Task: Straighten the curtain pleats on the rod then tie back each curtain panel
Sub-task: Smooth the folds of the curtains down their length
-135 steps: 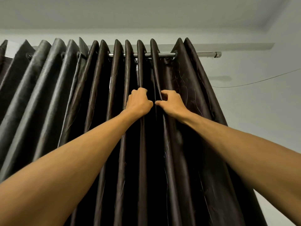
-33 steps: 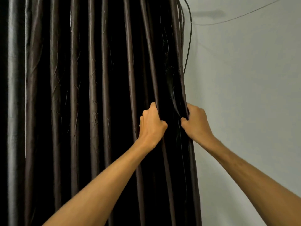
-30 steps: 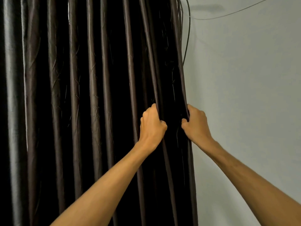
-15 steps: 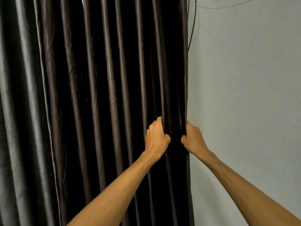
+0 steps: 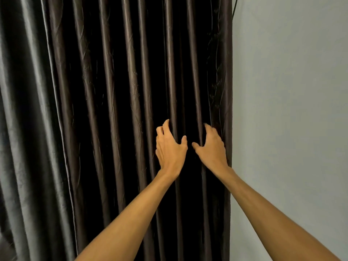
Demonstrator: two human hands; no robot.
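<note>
A dark brown curtain panel (image 5: pixel 116 113) hangs in long vertical pleats and fills the left two thirds of the head view. A second, greyer panel (image 5: pixel 22 129) hangs at the far left. My left hand (image 5: pixel 170 150) is spread with relaxed fingers, its fingertips touching a pleat near the right side of the brown panel. My right hand (image 5: pixel 211 147) is also spread, fingertips touching the pleat beside the curtain's right edge (image 5: pixel 228 91). Neither hand grips fabric. The rod is out of view above.
A pale grey wall (image 5: pixel 291 110) takes up the right third of the view. A thin dark cable (image 5: pixel 234 8) hangs at the top, just right of the curtain edge.
Both hands slid down the pleats from near the rod, then let go of the folds they were gripping; their fingers are now spread. The view has tilted lower.
</note>
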